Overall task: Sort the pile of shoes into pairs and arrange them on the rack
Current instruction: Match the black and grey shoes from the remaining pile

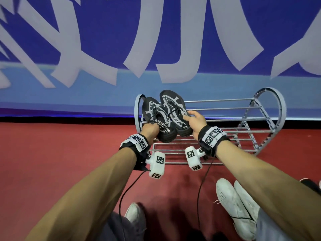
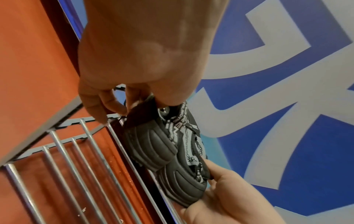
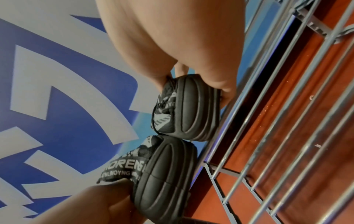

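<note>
Left hand (image 1: pixel 149 129) pinches the heel of the left black knit sneaker (image 1: pixel 157 119); right hand (image 1: pixel 196 123) grips the heel of the right black knit sneaker (image 1: pixel 174 108). Both sneakers lie side by side, touching, toes toward the blue banner (image 1: pixel 104 40), on the top tier of the metal shoe rack (image 1: pixel 243 119), at its left end, above red carpet (image 1: pixel 52 153).

Two matching black-and-white knit sneakers sit side by side at the left end of the rack's top tier, toes pointing at the wall, heels hanging off the front rail. The left sneaker (image 1: pixel 157 119) touches the right sneaker (image 1: pixel 174 111). The rack (image 1: pixel 225 110) is grey metal with round end frames and thin bars.
</note>
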### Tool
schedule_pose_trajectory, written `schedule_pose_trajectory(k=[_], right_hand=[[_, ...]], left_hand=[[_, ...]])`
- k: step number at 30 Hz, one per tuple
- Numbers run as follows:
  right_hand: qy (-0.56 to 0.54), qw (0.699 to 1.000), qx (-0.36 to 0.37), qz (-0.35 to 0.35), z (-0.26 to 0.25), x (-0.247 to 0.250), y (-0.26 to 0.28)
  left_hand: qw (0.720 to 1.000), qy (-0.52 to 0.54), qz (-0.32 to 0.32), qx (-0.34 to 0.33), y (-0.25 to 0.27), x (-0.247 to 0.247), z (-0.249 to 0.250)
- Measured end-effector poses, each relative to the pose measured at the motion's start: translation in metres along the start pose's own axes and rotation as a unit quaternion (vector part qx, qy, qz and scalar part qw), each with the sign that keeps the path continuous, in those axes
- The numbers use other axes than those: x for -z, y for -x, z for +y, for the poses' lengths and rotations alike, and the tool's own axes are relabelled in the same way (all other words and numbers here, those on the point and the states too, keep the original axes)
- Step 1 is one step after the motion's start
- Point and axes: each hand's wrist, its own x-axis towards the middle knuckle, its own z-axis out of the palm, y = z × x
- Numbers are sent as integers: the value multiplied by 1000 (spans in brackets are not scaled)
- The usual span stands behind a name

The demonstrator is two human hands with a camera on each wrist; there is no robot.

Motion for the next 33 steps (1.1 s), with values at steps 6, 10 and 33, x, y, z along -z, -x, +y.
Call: schedule_pose_trajectory(k=[6, 10, 33], right_hand=[[-32, 999, 9, -14, 25, -19, -5], [25, 999, -6, -34, 31, -21, -8], [265, 955, 131, -29, 17, 6, -12]], left_hand=[[997, 30, -53, 37, 4, -1, -1], [999, 36, -10, 7, -10, 2, -10], [999, -24, -26, 10, -26, 4, -5]])
